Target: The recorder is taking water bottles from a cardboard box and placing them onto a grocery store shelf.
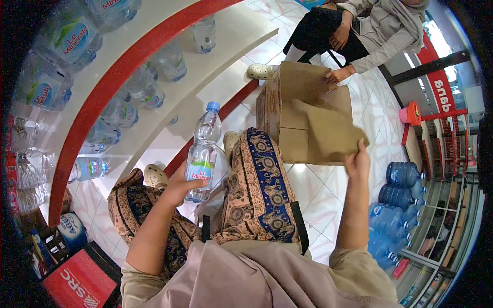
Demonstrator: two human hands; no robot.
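The left hand [177, 187] grips a clear plastic water bottle [202, 154] with a blue cap, fingers wrapped around its lower part, holding it upright above the person's patterned trousers and just in front of the white shelf [179, 97], where more bottles stand in rows. The right hand [357, 161] reaches out to a brown cardboard box [303, 108] on the tiled floor [318, 190], its fingers pinched on the edge of a raised flap [328, 128]. A second person sits beyond the box, one hand [336, 75] resting on its far rim. Large blue water jugs [403, 174] stand to the right, well apart from the box.
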